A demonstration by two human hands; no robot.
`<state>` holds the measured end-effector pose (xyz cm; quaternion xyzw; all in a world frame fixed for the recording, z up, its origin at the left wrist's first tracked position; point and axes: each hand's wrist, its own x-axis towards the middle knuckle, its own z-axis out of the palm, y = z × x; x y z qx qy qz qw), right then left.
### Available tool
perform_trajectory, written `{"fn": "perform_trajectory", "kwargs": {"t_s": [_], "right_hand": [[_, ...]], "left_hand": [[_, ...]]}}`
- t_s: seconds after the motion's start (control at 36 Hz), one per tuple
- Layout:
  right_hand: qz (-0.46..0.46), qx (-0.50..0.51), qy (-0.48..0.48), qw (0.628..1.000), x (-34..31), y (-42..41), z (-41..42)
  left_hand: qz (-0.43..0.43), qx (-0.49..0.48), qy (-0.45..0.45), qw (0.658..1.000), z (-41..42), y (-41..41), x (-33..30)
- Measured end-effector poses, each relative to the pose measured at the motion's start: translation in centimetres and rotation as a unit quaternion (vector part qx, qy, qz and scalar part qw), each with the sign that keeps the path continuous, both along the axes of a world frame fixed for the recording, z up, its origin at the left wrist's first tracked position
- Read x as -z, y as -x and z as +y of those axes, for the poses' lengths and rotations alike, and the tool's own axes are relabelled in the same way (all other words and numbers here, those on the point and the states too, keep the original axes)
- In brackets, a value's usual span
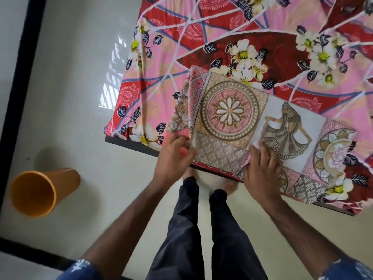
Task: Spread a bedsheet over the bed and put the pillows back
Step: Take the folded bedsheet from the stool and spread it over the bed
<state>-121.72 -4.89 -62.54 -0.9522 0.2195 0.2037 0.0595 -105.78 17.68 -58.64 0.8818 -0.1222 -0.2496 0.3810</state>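
Folded bedsheet (pixel 260 134) lies on bed (pixel 262 37) edge, frame centre, long axis running upper left to lower right. My left grip (pixel 174 156) pinches its left fold; right grip (pixel 262 170) curled on near edge.

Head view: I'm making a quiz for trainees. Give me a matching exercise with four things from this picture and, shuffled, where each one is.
Things:
1. folded sheet
2. orange bin
3. left hand
4. right hand

Places:
A. on its side on the floor, left of the bed
B. on the folded sheet's near edge, beside the dancer print
C. lying on the bed's near corner
D. at the folded sheet's left edge

Pairs: 1-C, 2-A, 3-D, 4-B
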Motion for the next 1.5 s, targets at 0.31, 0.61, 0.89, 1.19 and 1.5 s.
{"fn": "perform_trajectory", "kwargs": {"t_s": [0.31, 0.61, 0.89, 1.19, 1.5], "right_hand": [[0.026, -0.011, -0.016, 0.999, -0.4, 0.3, -0.4], [-0.101, 0.035, -0.399, 0.911, -2.4, -7.1, 5.9], [-0.170, 0.503, -0.518, 0.671, -1.8, -9.0, 0.5], [-0.211, 0.539, -0.554, 0.598, -1.5, -8.8, 1.2], [-0.100, 0.127, -0.472, 0.867, -5.2, -7.3, 5.7]], "left_hand": [[-0.001, -0.085, -0.052, 0.995, -1.2, -0.5, -0.2], [0.237, 0.006, 0.213, 0.948, -4.0, 0.4, -3.6], [0.091, -0.151, -0.099, 0.979, 2.5, -1.7, 1.1], [-0.028, -0.104, -0.153, 0.982, 3.0, -1.8, 1.3], [0.276, -0.217, 0.212, 0.912, -1.5, -0.8, -2.6]]}}
